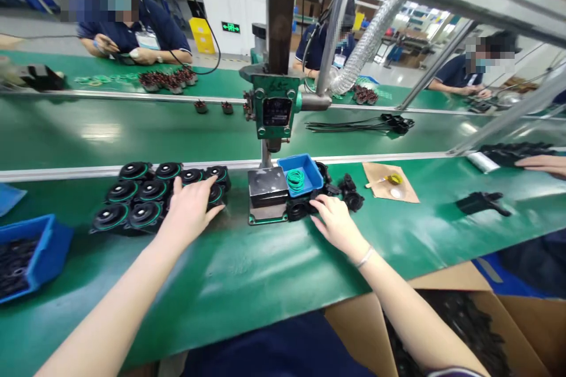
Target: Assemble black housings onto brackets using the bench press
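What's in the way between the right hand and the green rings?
The blue box's low side is in between, and some black parts sit beside it, right by the right hand. Nothing visible covers the green rings, so going over the side looks possible.

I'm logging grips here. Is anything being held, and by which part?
Cannot be told: the left hand is spread over green-ringed black parts; the right hand is at black pieces by the small blue bin. Any grip is hidden.
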A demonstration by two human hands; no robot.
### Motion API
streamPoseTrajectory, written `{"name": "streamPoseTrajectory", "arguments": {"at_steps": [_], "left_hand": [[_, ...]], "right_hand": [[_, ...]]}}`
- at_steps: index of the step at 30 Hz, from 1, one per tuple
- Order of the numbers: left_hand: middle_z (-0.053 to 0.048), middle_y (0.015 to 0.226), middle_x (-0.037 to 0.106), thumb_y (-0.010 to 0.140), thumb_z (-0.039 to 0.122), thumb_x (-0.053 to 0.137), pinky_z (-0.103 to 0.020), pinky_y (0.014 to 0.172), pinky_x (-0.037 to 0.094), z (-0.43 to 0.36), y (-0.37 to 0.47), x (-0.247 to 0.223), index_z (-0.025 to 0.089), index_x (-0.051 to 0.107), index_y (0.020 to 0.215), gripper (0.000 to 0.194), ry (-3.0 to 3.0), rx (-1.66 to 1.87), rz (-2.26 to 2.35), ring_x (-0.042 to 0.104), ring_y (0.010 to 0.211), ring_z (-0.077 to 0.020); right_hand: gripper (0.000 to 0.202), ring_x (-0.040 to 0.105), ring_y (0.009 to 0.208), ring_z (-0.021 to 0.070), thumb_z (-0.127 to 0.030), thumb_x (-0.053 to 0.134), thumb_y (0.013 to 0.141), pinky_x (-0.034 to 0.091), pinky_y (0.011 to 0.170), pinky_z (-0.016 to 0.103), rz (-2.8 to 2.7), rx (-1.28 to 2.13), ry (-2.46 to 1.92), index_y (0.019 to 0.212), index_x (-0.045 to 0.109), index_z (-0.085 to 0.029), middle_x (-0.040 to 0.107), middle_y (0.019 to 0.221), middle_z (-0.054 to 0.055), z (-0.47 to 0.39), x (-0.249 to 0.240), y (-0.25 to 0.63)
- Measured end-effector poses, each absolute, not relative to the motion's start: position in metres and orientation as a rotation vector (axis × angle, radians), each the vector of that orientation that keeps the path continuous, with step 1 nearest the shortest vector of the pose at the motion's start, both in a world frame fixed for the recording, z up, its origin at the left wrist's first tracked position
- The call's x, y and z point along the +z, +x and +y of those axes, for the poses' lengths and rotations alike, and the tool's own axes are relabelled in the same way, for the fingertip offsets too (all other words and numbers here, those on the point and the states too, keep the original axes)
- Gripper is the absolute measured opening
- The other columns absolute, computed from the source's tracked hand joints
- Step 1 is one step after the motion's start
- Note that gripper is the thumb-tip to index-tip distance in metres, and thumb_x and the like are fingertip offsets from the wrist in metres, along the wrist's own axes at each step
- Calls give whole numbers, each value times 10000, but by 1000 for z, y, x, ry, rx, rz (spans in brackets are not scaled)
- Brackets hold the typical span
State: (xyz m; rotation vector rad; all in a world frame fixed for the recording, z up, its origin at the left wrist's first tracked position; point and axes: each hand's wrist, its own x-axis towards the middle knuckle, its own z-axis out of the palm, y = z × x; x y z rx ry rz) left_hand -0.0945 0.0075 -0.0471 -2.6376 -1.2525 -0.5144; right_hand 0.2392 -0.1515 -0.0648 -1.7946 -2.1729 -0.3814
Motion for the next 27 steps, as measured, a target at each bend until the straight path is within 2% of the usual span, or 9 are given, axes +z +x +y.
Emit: {"name": "streamPoseTrajectory", "arguments": {"at_steps": [3, 7, 11, 13, 15, 19, 21, 24, 27], "left_hand": [[-216, 1153, 662, 846, 323, 626, -629, 1096, 277, 1, -95, -44, 68, 440, 1325, 574, -2665, -557, -1273, 624, 1092, -364], [-179, 1186, 641, 839, 285, 665, -611, 1113, 303, -29, -105, -50, 114, 431, 1332, 571, -2811, -695, -1236, 607, 1118, -325], [-143, 1267, 571, 841, 278, 687, -528, 1045, 448, -77, -104, -68, 217, 353, 1388, 644, -3010, -933, -1251, 544, 1205, -299], [-149, 1305, 533, 823, 285, 713, -528, 1053, 449, -95, -96, -77, 238, 327, 1402, 697, -3106, -1068, -1223, 486, 1276, -311], [-155, 1342, 493, 812, 277, 726, -536, 1075, 434, -105, -84, -83, 255, 299, 1418, 741, -3229, -1160, -1175, 447, 1322, -315], [-156, 1371, 436, 781, 262, 757, -535, 1095, 427, -109, -57, -89, 271, 281, 1425, 801, -3409, -1239, -1239, 443, 1334, -310], [-163, 1380, 424, 756, 261, 779, -544, 1106, 416, -110, -48, -93, 260, 273, 1425, 838, -3432, -1332, -1288, 417, 1357, -321], [-165, 1376, 452, 761, 257, 774, -528, 1094, 439, -113, -44, -104, 252, 259, 1422, 838, -3461, -1499, -1388, 492, 1306, -303], [-145, 1364, 506, 771, 243, 762, -507, 1082, 455, -116, -45, -112, 256, 276, 1403, 798, -3483, -1549, -1509, 548, 1257, -275]], "right_hand": [[308, 513, 1056, 281, -267, 503, 934, 453, 858, 423, -2045, -433, -1811, 1191, 566, -109, 562, 1206, 167, -131, -73, 214], [185, 496, 1080, 305, -220, 533, 901, 427, 896, 497, -1979, -447, -1714, 1040, 583, -108, 559, 1166, 180, -131, -82, 211], [24, 459, 1260, 290, -145, 555, 850, 452, 997, 496, -2234, -298, -1411, 868, 540, -145, 532, 1261, 154, -156, -87, 224], [65, 421, 1333, 277, -88, 530, 835, 476, 1020, 486, -2425, -124, -1237, 842, 511, -149, 496, 1336, 153, -172, -86, 228], [66, 409, 1352, 281, -105, 540, 838, 486, 1027, 504, -2547, 57, -1171, 872, 505, -151, 485, 1364, 157, -186, -83, 228], [235, 393, 1369, 305, -304, 653, 850, 482, 1041, 525, -2474, 272, -1272, 913, 475, -165, 527, 1336, 155, -200, -85, 219], [249, 437, 1342, 276, -309, 642, 874, 495, 1034, 498, -2283, 323, -1351, 978, 468, -165, 557, 1292, 159, -201, -91, 211], [309, 508, 1276, 236, -279, 580, 922, 498, 1033, 472, -2115, 357, -1450, 1194, 484, -168, 581, 1256, 137, -197, -100, 195], [328, 543, 1223, 226, -306, 591, 919, 497, 1023, 461, -2096, 370, -1476, 1228, 538, -213, 598, 1229, 105, -191, -105, 182]]}}
